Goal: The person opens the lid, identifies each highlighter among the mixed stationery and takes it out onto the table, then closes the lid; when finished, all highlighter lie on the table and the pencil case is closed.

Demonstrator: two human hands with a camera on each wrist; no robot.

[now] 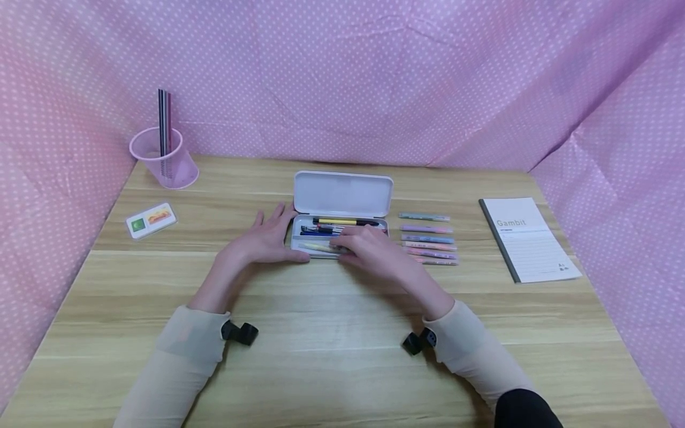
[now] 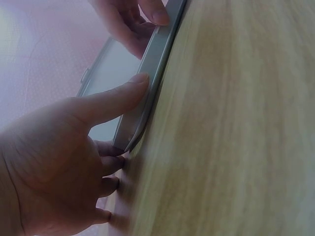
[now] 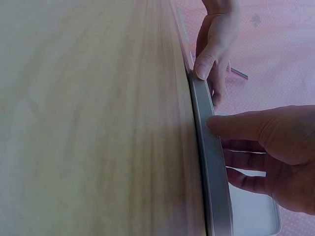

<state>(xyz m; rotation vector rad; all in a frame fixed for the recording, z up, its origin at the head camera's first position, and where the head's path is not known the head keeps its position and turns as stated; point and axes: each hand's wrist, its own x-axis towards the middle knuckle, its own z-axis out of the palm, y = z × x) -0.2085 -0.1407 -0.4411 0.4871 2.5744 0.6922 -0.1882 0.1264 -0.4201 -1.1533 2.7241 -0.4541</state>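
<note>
An open white pencil case (image 1: 342, 194) lies with its lid folded back. My left hand (image 1: 267, 238) spreads around its left end. In the left wrist view, the left thumb (image 2: 118, 101) rests along the case's front wall (image 2: 134, 123). The right hand (image 1: 371, 246) reaches over the front right part of the case. Its fingers curl at one end of a pale yellow pen (image 1: 316, 247), which lies in the front compartment. Behind it are a yellow-and-black pencil (image 1: 342, 222) and several dark pens (image 1: 316, 233). The right thumb (image 3: 231, 125) overlaps the front wall in the right wrist view.
Several pastel pens (image 1: 426, 239) lie in a row right of the case. A notebook (image 1: 530, 241) lies further right. At the left stand a pink cup (image 1: 184, 169) holding dark striped sticks (image 1: 165, 119), and a small white card-like block (image 1: 151, 221) lies before it.
</note>
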